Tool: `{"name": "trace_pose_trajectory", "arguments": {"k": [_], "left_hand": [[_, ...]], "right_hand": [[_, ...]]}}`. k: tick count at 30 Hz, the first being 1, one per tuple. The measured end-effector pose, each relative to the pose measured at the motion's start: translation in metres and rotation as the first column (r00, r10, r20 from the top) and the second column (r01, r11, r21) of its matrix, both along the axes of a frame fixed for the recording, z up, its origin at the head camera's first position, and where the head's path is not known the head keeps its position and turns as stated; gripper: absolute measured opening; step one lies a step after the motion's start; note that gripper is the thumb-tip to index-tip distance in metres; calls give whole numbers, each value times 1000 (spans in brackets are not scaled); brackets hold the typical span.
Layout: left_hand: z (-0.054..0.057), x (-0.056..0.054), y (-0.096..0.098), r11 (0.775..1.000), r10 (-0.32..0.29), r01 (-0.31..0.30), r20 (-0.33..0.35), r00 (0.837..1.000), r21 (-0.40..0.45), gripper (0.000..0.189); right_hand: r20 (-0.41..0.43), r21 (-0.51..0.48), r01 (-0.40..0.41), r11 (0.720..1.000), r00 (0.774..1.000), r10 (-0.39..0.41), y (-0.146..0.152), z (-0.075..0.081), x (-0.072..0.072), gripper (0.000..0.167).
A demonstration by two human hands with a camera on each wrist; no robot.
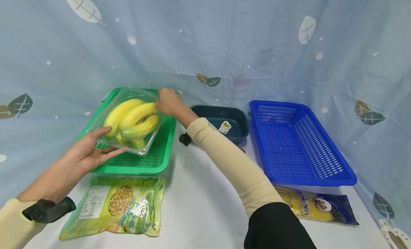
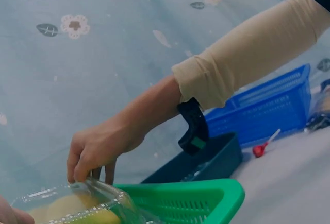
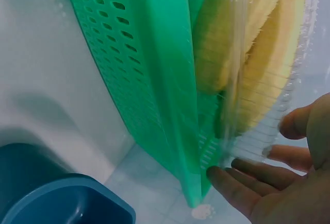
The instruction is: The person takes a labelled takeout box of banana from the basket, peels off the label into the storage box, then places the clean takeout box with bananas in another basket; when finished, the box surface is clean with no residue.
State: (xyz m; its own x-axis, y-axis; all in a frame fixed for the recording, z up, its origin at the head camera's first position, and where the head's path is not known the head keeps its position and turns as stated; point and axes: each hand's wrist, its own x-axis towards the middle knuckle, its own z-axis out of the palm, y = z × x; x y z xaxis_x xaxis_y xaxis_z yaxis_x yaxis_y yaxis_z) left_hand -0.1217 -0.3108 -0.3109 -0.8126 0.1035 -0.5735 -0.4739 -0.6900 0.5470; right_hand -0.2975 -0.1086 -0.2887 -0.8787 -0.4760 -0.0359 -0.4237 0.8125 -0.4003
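A clear plastic box (image 1: 148,145) with yellow bananas (image 1: 138,115) inside is tilted over the green basket (image 1: 165,154). My left hand (image 1: 90,151) grips its near left corner, thumb above and fingers beneath. At the far right corner, my right hand (image 1: 170,102) holds the box edge; the right wrist view shows that hand's thumb and fingers (image 3: 242,188) at the ridged plastic. Only a bit of the left hand (image 2: 11,214) enters the left wrist view, at the lower left corner. The basket's floor is partly hidden by the box.
A dark teal basin (image 1: 236,133) stands right of the green basket, partly behind my right arm. Further right is a blue basket (image 1: 298,149), with a yellow and blue packet (image 1: 318,208) before it. A green bag (image 1: 120,208) lies in front. A small red object (image 2: 259,150) is near the basin.
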Motion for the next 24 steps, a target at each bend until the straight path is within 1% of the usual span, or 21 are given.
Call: {"name": "trace_pose_trajectory", "arguments": {"k": [4,6,8,11,15,20,22,24], "left_hand": [[-3,-1,0,999,-13,12,18,1000,33,95],[-4,-1,0,999,-24,23,24,999,46,94],[-5,-2,0,998,-29,28,27,999,52,93],[-5,-5,0,998,-10,6,53,999,64,93],[-3,-8,-1,997,-1,-6,81,997,79,91],[-6,-8,0,998,-50,46,87,995,38,88],[-7,-6,0,998,-63,62,82,995,16,91],[-6,-3,0,997,-74,73,65,995,13,94]], "right_hand": [[13,11,-14,1000,1000,14,1,0,4,28],[7,4,-35,999,999,35,4,1,8,34],[-11,-4,-77,997,997,77,10,3,13,40],[-31,-32,-137,990,990,136,23,6,20,48],[-53,-78,-190,979,981,186,42,12,30,46],[-80,-82,-241,967,969,235,64,20,45,46],[-91,-89,-269,959,961,261,75,24,55,47],[-110,-113,-296,948,952,284,89,26,66,47]]}}
